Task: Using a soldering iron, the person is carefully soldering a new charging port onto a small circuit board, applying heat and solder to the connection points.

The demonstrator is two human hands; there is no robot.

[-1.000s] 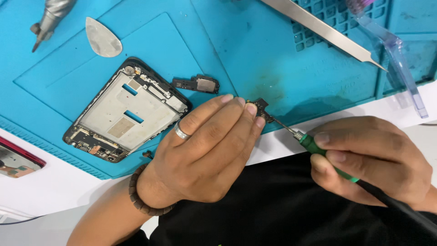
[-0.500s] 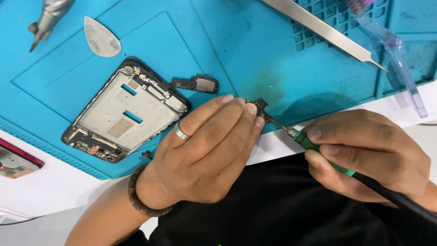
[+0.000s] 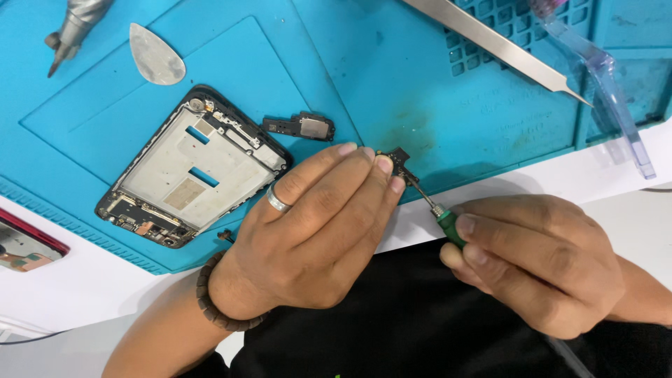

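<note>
Left hand (image 3: 308, 231) pinches a small black board (image 3: 397, 162) at its fingertips, held in the air over the front edge of the blue mat (image 3: 434, 98), above the worktop (image 3: 560, 175). Only 1 corner of the board shows past the fingers; the rest is hidden.

Right hand (image 3: 539, 262) is closed around a green-handled screwdriver (image 3: 448, 224), its thin tip touching the board's lower right corner.

Handling, my read:
- Board: very light, thin, stiff but brittle. Exposed contacts and tiny parts, so grip by the edges, not the faces.
- Small enough to flick out of a pinch if the driver pushes sideways. Keep tip pressure light and in line with the fingers.
- Any screw off it would be tiny and easy to lose on the mat.

Around it:
- Phone frame (image 3: 192, 168) lies flat on the mat, left of the left hand, well apart from the board.
- Small black module (image 3: 301, 127) just beside the frame's upper right corner.
- Loose screw (image 3: 225, 235) near the frame's lower edge.
- Tweezers (image 3: 504, 47) and a clear plastic tool (image 3: 609, 91) at the far right.
- Grey pick (image 3: 155, 56) and a metal tool tip (image 3: 73, 24) at the far left.
</note>
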